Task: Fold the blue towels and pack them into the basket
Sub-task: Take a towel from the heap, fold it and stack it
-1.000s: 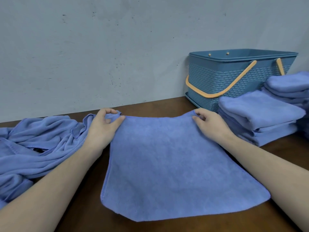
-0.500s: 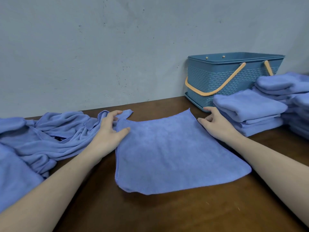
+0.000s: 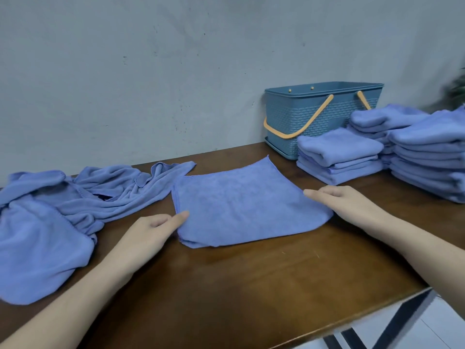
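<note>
One blue towel lies flat on the brown table in front of me, doubled over, with two layers showing at its near left corner. My left hand lies beside its left edge, thumb tip touching the cloth. My right hand rests with straight fingers on the towel's right edge. The blue basket with orange handles stands at the back right against the wall. Its inside is hidden.
A heap of unfolded blue towels covers the table's left side. Folded towels stand in stacks right of the basket: a low one and taller ones. The table's front edge runs across the lower right, floor beyond it.
The spread towel is now folded in half and looks smaller. Both hands let go of its far corners and came back to its left and right edges.
</note>
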Demonstrator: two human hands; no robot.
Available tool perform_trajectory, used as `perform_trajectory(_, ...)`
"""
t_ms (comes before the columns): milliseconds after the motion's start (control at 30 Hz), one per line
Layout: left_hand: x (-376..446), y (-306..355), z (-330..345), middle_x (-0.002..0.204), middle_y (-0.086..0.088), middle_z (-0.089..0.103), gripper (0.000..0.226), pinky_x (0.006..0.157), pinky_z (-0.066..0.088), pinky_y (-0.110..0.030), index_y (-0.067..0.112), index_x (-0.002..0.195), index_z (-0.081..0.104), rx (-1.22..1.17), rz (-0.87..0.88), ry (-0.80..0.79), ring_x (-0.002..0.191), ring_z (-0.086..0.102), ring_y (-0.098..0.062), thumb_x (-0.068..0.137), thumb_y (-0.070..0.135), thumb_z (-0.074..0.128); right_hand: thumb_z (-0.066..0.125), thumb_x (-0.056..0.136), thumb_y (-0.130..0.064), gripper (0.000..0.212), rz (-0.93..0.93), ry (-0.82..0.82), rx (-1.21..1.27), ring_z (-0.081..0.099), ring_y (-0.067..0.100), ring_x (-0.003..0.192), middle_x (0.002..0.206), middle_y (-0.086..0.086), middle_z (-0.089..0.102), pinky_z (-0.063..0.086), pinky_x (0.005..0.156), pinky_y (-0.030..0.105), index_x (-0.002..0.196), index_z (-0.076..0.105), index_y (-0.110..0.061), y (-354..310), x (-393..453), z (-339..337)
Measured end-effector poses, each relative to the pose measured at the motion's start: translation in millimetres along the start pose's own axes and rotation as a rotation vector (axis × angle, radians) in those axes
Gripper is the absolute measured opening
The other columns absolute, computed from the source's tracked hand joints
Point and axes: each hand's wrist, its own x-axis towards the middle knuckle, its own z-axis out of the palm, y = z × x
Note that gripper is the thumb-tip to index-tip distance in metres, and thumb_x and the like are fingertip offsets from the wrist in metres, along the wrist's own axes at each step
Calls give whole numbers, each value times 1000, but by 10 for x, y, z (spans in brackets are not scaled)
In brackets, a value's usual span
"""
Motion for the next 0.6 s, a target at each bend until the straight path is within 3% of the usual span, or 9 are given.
perform_trajectory(67, -83, 5, 55, 87, 7, 68, 31, 82, 44, -29, 23, 75, 75, -55, 62, -5, 79, 62, -11, 85, 53, 69, 74, 82, -49, 31, -55, -91, 49, 52, 2, 71, 73, -11, 60, 38, 76, 25, 66, 68, -23, 10, -77, -43)
perform_trajectory(100, -111, 10, 77, 96, 12, 67, 20, 88, 45, -26, 32, 84, 78, -47, 117, -7, 88, 63, -10, 81, 51, 72, 75, 80, -47, 23, -73, -140, 58, 59, 0, 82, 86, -11, 69, 42, 85, 23, 76, 75, -24, 25, -99, -57)
perform_trajectory(167, -138, 15, 114, 105, 20, 56, 23, 87, 43, -13, 45, 95, 75, 20, 241, -57, 92, 58, -5, 72, 48, 76, 76, 83, -37, 21, -90, -171, 94, 63, 4, 90, 98, -2, 73, 43, 93, 25, 84, 76, -16, 66, -124, -71)
perform_trajectory(267, -123, 16, 147, 108, 16, 54, 17, 74, 39, -8, 43, 90, 74, 94, 317, -72, 82, 54, -3, 80, 31, 80, 70, 92, -22, 21, -110, -92, 212, 59, 7, 74, 77, 3, 67, 42, 83, 24, 84, 69, -3, 101, -117, -83)
perform_trajectory(367, -101, -10, 184, 108, 16, 60, 17, 77, 38, -8, 37, 84, 70, 113, 341, -45, 93, 57, -1, 87, 21, 76, 66, 96, -25, 27, -111, -36, 249, 55, 6, 66, 68, -2, 61, 41, 75, 21, 86, 64, -1, 116, -95, -85)
perform_trajectory(467, -70, -4, 217, 91, 20, 64, 10, 74, 41, -20, 37, 95, 68, 63, 220, 16, 77, 55, -1, 88, 34, 74, 65, 96, -24, 20, -105, -8, 238, 52, 2, 61, 62, -10, 59, 41, 65, 7, 84, 65, -8, 114, -82, -72)
perform_trajectory(600, -29, 71, 278, 92, 17, 67, 24, 76, 42, -14, 40, 105, 72, 49, 106, -44, 82, 59, 0, 83, 47, 75, 68, 94, -26, 21, -114, -30, 194, 52, 1, 62, 72, -5, 60, 41, 66, 7, 85, 68, -7, 108, -96, -39)
